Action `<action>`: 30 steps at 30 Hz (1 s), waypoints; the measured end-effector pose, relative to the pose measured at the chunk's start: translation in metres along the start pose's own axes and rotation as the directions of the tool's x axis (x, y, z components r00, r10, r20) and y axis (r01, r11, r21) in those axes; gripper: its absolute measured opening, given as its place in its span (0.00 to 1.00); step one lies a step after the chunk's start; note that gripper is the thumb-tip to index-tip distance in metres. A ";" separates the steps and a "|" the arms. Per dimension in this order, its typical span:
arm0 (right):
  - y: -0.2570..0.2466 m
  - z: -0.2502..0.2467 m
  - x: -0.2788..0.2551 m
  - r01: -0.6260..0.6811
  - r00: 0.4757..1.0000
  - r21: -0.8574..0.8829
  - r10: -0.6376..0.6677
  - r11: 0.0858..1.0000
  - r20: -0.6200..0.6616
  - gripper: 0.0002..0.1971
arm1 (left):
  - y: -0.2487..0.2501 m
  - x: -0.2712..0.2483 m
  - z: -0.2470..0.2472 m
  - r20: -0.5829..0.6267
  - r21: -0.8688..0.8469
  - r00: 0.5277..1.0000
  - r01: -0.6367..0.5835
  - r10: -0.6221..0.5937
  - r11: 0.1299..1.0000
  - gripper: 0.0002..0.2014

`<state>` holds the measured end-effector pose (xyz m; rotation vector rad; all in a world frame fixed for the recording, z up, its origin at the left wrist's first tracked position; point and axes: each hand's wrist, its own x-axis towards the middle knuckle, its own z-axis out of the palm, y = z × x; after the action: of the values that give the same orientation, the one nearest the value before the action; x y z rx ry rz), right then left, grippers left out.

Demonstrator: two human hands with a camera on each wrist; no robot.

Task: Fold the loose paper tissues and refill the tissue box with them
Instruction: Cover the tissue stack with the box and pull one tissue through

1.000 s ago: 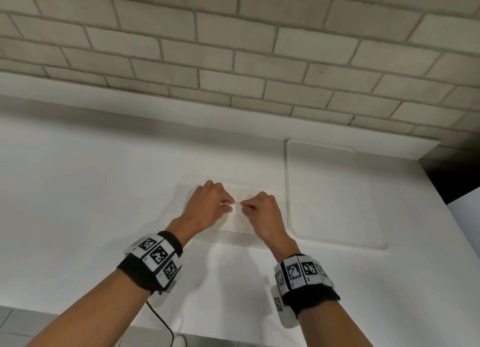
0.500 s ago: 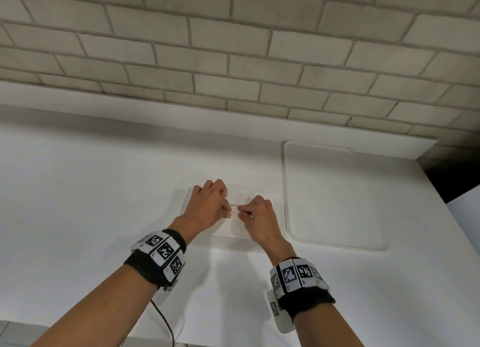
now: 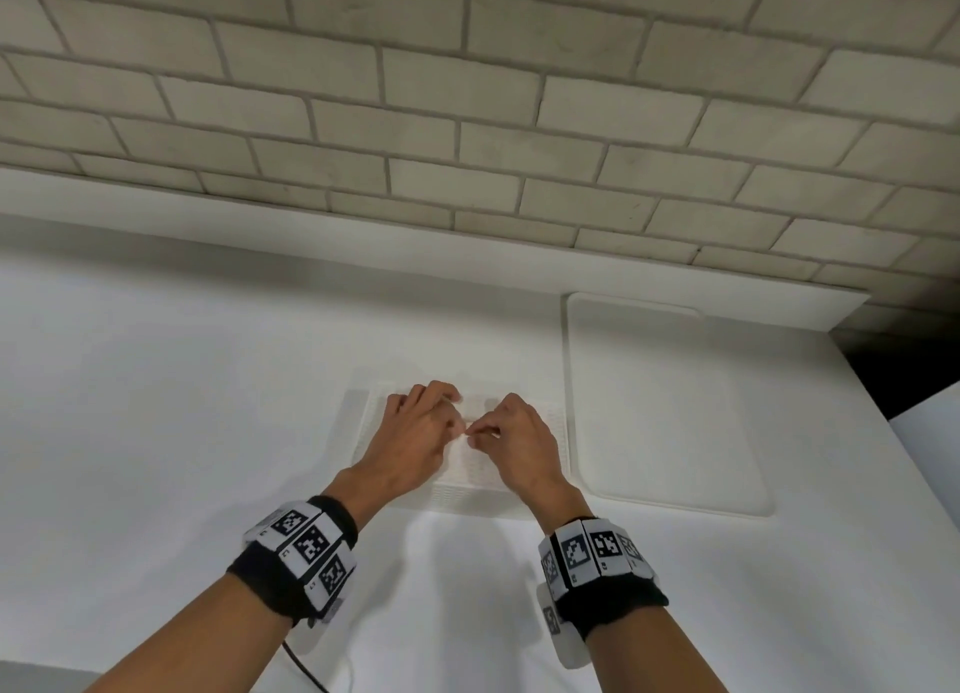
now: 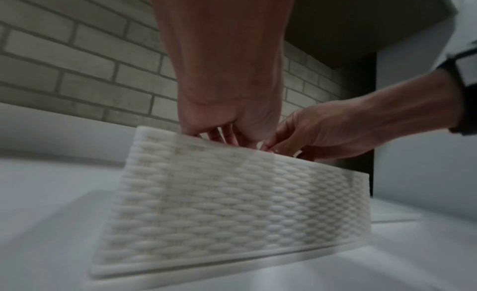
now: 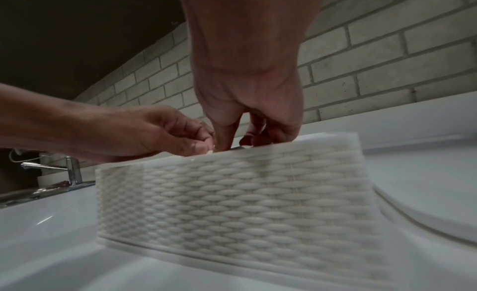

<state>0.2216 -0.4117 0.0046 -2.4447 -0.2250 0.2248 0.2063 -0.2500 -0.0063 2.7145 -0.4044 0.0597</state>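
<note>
A white tissue box with a woven pattern stands on the white counter; its side fills the left wrist view and the right wrist view. Both hands sit on its top at the middle, fingertips almost meeting. My left hand has curled fingers, and a small white scrap of tissue shows at its fingertips. My right hand pinches thumb against forefinger at the same spot. The rest of the tissue and the box's opening are hidden under the hands.
A flat white board with rounded corners lies right of the box, close to it. A raised ledge and a brick wall close the back. A chrome tap stands far left. The counter edge runs at the lower left.
Both hands have drawn together over the middle of the box top; their fingertips, slightly apart a second ago, now nearly touch and pinch.
</note>
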 end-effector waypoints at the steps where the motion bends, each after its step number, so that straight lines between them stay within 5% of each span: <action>1: -0.001 0.001 0.000 -0.004 1.000 -0.007 0.004 1.000 -0.012 0.07 | -0.001 0.000 0.001 -0.004 -0.068 1.000 0.023 -0.023 0.997 0.09; 8: 0.004 0.000 -0.001 -0.019 0.999 0.317 0.032 0.948 -0.037 0.05 | -0.009 0.006 0.006 -0.053 -0.437 0.979 0.153 -0.196 0.886 0.04; 16: 0.009 0.002 -0.001 0.041 0.996 0.302 -0.016 0.952 -0.085 0.01 | -0.008 -0.001 0.002 -0.087 -0.358 0.977 0.154 -0.197 0.921 0.03; 23: 0.002 -0.006 -0.009 0.022 0.996 0.499 0.021 0.867 -0.082 0.14 | -0.001 0.000 -0.001 -0.119 -0.497 0.949 0.197 -0.291 0.845 0.01; 26: 0.002 -0.009 -0.010 0.021 0.999 0.469 0.005 0.883 -0.054 0.07 | 0.000 0.000 -0.004 -0.094 -0.459 0.956 0.206 -0.277 0.865 0.03; 30: 0.018 -0.018 -0.014 0.044 0.935 0.313 0.071 0.949 -0.347 0.10 | -0.019 -0.008 -0.016 -0.179 -0.487 0.916 0.234 -0.358 0.841 0.11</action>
<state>0.2141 -0.4396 0.0083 -2.1192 -0.0090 -0.1666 0.2040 -0.2245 0.0008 2.2253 0.0863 0.2097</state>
